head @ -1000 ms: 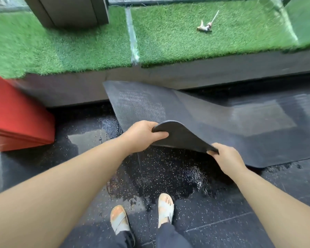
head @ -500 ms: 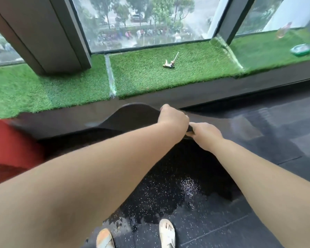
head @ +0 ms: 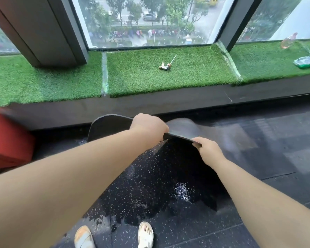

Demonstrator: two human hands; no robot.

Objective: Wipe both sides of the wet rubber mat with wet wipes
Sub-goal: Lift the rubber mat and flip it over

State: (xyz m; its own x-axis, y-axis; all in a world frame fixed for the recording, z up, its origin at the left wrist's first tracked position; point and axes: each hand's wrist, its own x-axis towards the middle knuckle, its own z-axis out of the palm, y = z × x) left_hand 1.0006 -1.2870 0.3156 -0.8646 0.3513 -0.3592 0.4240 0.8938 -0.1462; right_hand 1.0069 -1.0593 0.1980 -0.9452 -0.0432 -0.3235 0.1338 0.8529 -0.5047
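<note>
2 hands [head: 149,125] gripping lifted mat [head: 111,127]

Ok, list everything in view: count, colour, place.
rubber mat: one, dark grey, lifted off the floor
artificial grass: green strips, window ledge
small tool: one, brass-coloured, on the grass
pack: one, green-white, grass far right
block: one, red, left edge
wet patch: one, black, floor under mat
sandalled feet: two, bottom edge
left hand: one, grips mat edge
right hand: one, grips mat edge
</note>
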